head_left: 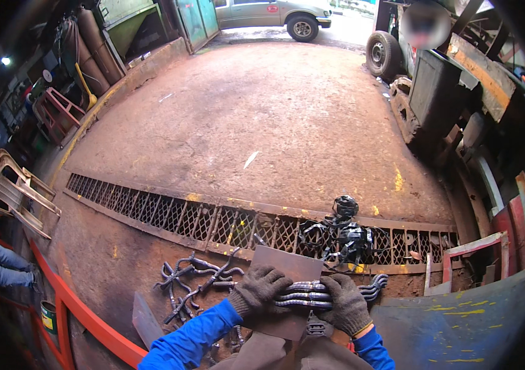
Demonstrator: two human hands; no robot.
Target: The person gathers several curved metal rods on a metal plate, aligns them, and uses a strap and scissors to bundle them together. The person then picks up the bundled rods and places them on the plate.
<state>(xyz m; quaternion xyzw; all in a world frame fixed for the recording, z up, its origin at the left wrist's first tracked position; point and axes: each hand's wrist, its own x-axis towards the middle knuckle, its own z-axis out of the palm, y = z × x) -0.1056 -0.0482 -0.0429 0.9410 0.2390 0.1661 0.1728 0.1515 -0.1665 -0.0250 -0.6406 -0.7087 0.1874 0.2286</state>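
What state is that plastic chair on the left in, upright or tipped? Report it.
Tipped. The beige plastic chair leans on its side, with its legs sticking out sideways rather than standing on the floor.

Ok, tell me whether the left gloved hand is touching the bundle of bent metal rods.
Touching. The head view shows the left hand with its gloved fingers curled over the end of the bundle of bent metal rods, no gap between them; the right hand grips the bundle too.

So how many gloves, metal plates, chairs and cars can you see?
Gloves: 2, on the left hand and right hand, both gripping the bundle of curved rods
Metal plates: 1, the plate under the hands
Chairs: 1, the plastic chair
Cars: 1, the car
Total: 5
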